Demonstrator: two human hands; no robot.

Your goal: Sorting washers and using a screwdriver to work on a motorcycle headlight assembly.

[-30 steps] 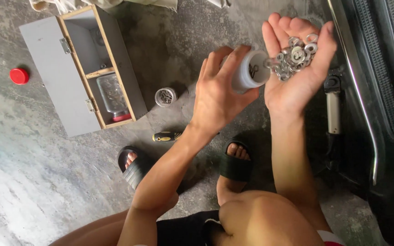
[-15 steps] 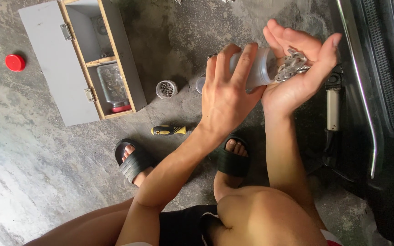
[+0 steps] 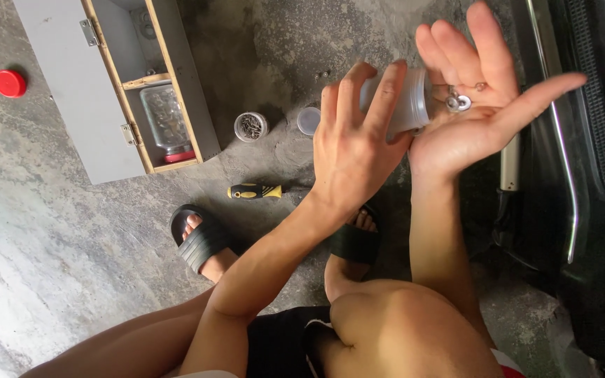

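A translucent plastic jar (image 3: 404,101) is being held on its side in the left hand (image 3: 358,150), whose fingers are clamped around its wall so that the mouth is facing the right palm. The right hand (image 3: 481,115) is lying open and cupped, fingers spread apart, its heel pressing against the jar's rim; the tilt is letting the small metal washers and nuts (image 3: 458,102) resting in the palm slide toward the opening. On the concrete floor (image 3: 50,231) below, a round open container of small metal parts (image 3: 250,127) and a loose clear cap (image 3: 308,120) are sitting just beside one another. A yellow-and-black screwdriver (image 3: 257,190) is lying nearer the feet. The grey hinged toolbox (image 3: 92,105) is standing open with a glass jar (image 3: 164,124) inside, and a red lid (image 3: 10,82) is lying well apart.
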